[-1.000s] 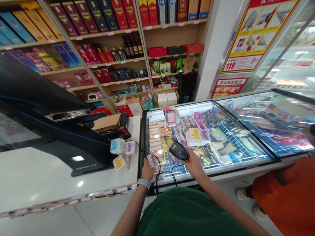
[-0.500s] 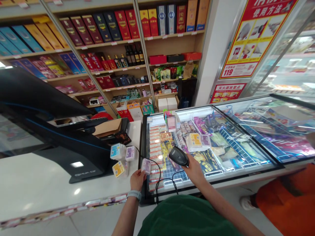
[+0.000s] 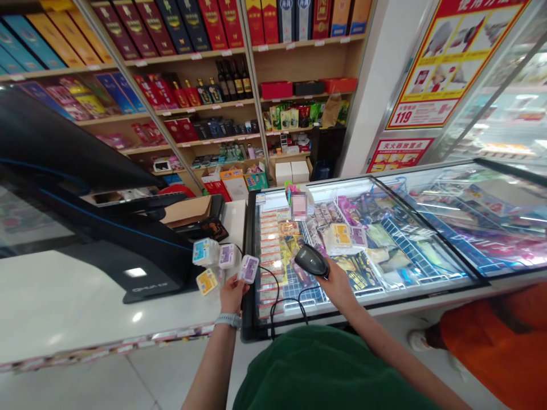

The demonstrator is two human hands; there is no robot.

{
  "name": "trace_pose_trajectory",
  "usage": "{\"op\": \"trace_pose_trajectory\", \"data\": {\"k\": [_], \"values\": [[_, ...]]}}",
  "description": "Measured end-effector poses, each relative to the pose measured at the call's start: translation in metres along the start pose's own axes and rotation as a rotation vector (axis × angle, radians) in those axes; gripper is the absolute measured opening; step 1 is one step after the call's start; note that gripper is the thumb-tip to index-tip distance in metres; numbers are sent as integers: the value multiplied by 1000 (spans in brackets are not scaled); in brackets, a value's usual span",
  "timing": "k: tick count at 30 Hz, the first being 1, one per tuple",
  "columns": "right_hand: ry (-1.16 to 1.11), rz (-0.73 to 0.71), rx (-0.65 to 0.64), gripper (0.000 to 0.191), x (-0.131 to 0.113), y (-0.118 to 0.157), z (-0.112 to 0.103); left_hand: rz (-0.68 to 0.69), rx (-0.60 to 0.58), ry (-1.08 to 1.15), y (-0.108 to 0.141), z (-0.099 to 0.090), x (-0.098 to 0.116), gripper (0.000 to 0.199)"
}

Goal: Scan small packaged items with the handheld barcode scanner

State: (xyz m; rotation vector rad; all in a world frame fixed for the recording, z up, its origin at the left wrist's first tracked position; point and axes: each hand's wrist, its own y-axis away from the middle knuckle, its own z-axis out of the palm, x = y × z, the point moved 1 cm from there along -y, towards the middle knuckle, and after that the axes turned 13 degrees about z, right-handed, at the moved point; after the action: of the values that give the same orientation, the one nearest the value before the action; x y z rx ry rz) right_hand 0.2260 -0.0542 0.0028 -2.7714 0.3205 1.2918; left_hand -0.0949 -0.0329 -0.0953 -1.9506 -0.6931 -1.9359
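Between the fingers of my left hand [image 3: 233,293] is a small clear plastic box with a purple label [image 3: 248,269], held over the counter's right edge. My right hand [image 3: 339,283] is wrapped round a black barcode scanner [image 3: 311,261] above the freezer glass, its head pointing left. Beside my left hand, on the white counter, stand boxes of the same kind: one with a blue label [image 3: 204,250], one with a purple label [image 3: 228,255] and one with a yellow label [image 3: 207,281]. More such boxes [image 3: 341,235] rest on the freezer, up and right of the scanner.
A black checkout terminal [image 3: 145,273] fills the counter's left side, with an open cardboard box [image 3: 188,212] behind it. The scanner's cable [image 3: 277,304] loops over the glass-topped freezer [image 3: 427,273]. A person in orange [image 3: 496,341] stands at right. Stocked shelves [image 3: 196,108] line the back.
My left hand has moved left with the purple-labelled box, from the freezer's edge towards the boxes on the counter. The scanner stays nearly in place in my right hand. The view has tipped slightly downward.
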Motion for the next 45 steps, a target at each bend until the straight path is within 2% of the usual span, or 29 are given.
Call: {"op": "trace_pose_trajectory", "data": {"k": [4, 14, 25, 45], "values": [[0, 2, -1, 31, -3, 0, -2, -76, -50, 99, -1, 6, 6, 29], [5, -3, 24, 30, -4, 0, -3, -3, -67, 147, -19, 23, 26, 27], [-8, 9, 16, 30, -9, 1, -6, 79, -151, 114, -23, 46, 61, 26], [-46, -6, 30, 29, -7, 1, -6, 201, -228, 120, -19, 68, 76, 41]]}}
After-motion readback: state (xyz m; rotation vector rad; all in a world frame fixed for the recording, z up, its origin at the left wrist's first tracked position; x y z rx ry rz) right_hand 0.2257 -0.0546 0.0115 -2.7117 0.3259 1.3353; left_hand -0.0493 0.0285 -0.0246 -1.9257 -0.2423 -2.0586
